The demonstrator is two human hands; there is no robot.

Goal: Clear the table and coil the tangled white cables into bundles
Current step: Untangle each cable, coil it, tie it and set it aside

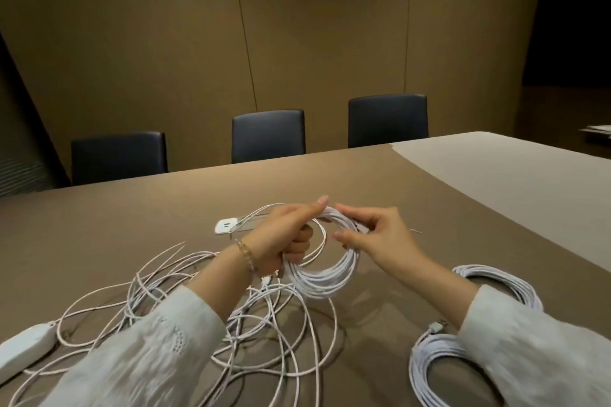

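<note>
Two hands worked over a round coil of thin white cable [325, 277] held above the brown matte table [429, 208]. The left hand [286, 241] had its fingers curled tight round the coil's left side, thumb stretched along the top of the loops. The right hand [373, 235] pinched the coil's right side between thumb and fingertips, where a small cable end showed.

Below the left forearm, a loose tangle of white cables [205, 314] sprawled on the table, one strand running to a white oblong power adapter [23, 350] at the near left edge. A second flat white power strip [226, 226] lay just beyond the left hand.

On the right, two finished bundles of coiled white cable rested on the table: one [506, 284] partly under the right sleeve, and a nearer one [429, 370] at the bottom edge, with a connector on top.

Three dark padded chairs [267, 135] stood along the far side, against a tan panelled wall [297, 26].
</note>
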